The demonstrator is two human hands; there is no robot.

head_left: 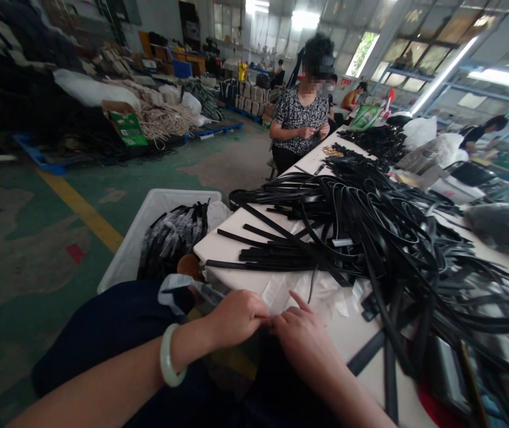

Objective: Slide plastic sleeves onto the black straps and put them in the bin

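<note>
Close together at the table's near edge, my left hand (241,312) and my right hand (299,327) meet at the fingertips. The left fingers are curled into a pinch. On the right hand one finger sticks up while the others press in toward the left; whatever lies between them is too small or hidden to name. A strip of translucent plastic film (176,291) trails over my leg behind the left hand; I cannot tell if it is held. Just beyond, black straps (276,255) lie in a row on the white table (245,282), with clear plastic wrappers (326,291) nearby.
A large tangled heap of black straps (370,220) covers much of the table. Left of it stands a white bin (123,249) with bagged black straps (174,232). Across the table's far end sits a co-worker (301,119). Pallets (216,132) with goods line the floor behind.
</note>
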